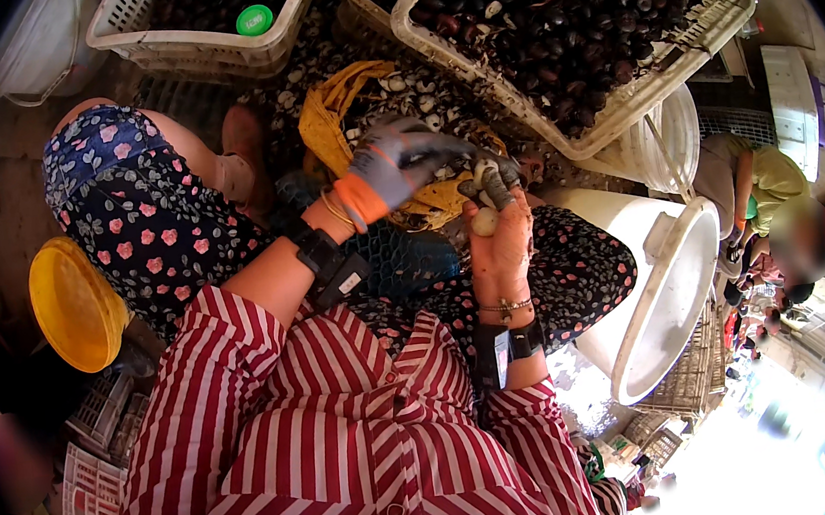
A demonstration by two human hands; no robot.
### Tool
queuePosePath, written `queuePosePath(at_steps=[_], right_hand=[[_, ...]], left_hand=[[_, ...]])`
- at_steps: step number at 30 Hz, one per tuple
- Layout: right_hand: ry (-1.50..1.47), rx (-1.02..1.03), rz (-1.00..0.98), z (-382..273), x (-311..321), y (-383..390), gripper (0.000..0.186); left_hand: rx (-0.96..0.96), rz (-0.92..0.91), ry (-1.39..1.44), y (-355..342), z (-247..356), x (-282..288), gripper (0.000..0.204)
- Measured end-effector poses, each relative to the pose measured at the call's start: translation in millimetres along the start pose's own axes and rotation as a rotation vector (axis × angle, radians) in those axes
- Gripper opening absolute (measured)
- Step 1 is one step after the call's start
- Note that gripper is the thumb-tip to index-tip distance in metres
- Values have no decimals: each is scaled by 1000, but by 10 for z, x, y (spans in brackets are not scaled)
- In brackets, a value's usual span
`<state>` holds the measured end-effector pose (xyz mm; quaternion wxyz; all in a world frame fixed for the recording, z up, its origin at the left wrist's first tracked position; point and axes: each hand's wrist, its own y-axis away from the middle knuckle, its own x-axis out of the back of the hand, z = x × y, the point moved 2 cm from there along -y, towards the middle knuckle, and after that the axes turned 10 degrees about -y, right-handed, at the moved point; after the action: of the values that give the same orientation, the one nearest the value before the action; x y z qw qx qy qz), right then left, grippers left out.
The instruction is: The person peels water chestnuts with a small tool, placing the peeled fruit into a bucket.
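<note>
My left hand point(393, 164), in a grey glove with an orange cuff, is curled near the fingertips of my other hand; what it holds, if anything, is hidden. My right hand point(500, 248), bare-palmed with wrapped fingertips, is closed on a pale, round peeled piece point(484, 222). Below and behind both hands lies a yellow sack point(322, 116) among scattered pale peelings point(416, 96).
Crates of dark corms point(560, 31) and a crate with a green lid point(254, 20) stand ahead. A white tub point(659, 302) is at my right, a yellow bucket point(75, 303) at my left. Co-workers point(756, 181) sit farther right.
</note>
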<state>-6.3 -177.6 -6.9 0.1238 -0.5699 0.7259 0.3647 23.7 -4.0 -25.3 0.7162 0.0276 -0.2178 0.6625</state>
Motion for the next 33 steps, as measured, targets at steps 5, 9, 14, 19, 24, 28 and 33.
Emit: queuePosePath(at_steps=[5, 9, 14, 19, 24, 28, 33], right_hand=[[28, 15, 4, -39, 54, 11, 23], [67, -64, 13, -93, -17, 6, 23], [-224, -192, 137, -47, -105, 13, 21], [-586, -375, 28, 38, -54, -12, 19], [-237, -276, 163, 55, 98, -52, 16], [-198, -145, 142, 77, 74, -42, 18], [-558, -400, -25, 54, 36, -41, 16]], left_hand=[[116, 3, 131, 1, -116, 2, 30], [-83, -43, -91, -19, 61, -52, 27], [267, -13, 266, 21, -181, -22, 24], [-70, -1, 7, -14, 25, -71, 23], [-137, 36, -98, -12, 74, -49, 24], [218, -46, 104, 49, -292, -88, 24], [-120, 25, -109, 12, 78, -75, 22]])
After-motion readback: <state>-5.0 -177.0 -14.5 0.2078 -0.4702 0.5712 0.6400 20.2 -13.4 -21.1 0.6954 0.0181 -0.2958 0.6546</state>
